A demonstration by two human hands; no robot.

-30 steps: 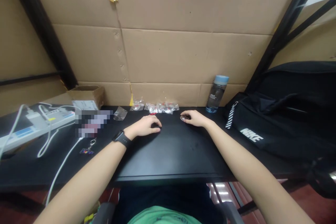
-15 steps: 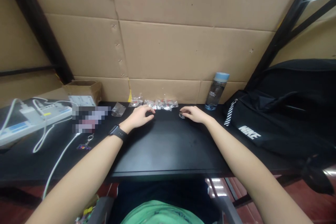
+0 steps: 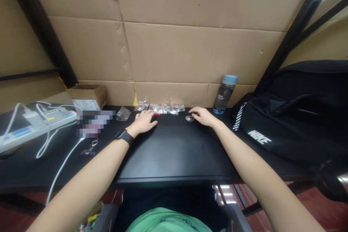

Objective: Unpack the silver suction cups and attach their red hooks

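Note:
My left hand rests palm down on the black table, fingers stretched forward and thumb apart. A small red piece, too small to name, shows at its fingertips. My right hand hovers low over the table with its fingers loosely bent and apart. Beside its fingertips lies a small clear round disc, flat on the surface; I cannot tell whether the fingers touch it. Just behind both hands, several small clear plastic packets lie along the cardboard wall.
A water bottle stands at the back right, next to a black bag. On the left are another clear packet, a small cardboard box, a power strip, a keychain and a white cable.
My left hand has drawn slightly left and flattened, uncovering more of the red piece. My right fingers have lifted off the clear disc, which now lies in plain sight on the table.

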